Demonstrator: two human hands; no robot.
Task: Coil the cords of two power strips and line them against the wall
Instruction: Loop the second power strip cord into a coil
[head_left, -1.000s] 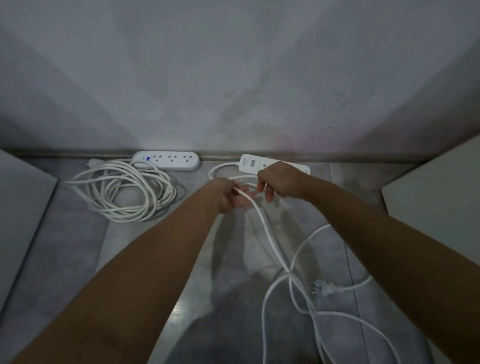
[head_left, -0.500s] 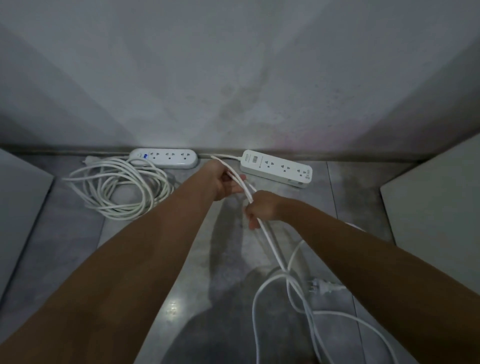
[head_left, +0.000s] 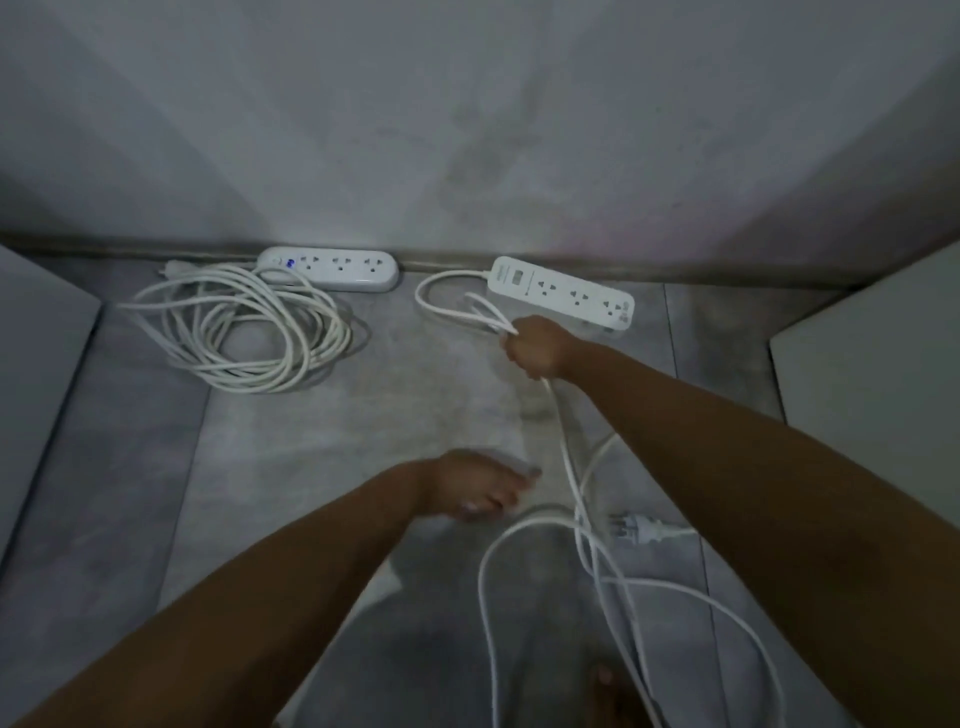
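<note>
The right hand (head_left: 537, 347), at two o'clock, is clenched around a few small loops of the second power strip's cord (head_left: 571, 467) just beside that strip (head_left: 563, 293) at the wall, the left hand (head_left: 480, 486) hovers spread and empty at center, and the loose cord trailing toward five o'clock, plug (head_left: 636, 530) included, could snag or knot if pulled.

the right hand (head_left: 537, 347) grips loops of the right power strip's cord (head_left: 574, 478); the left hand (head_left: 480, 486) (blurred) hovers open near the floor (head_left: 322, 441).

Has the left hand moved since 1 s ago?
Yes. The left hand pulled back from the right power strip by the wall, toward the person, off the cord.
</note>
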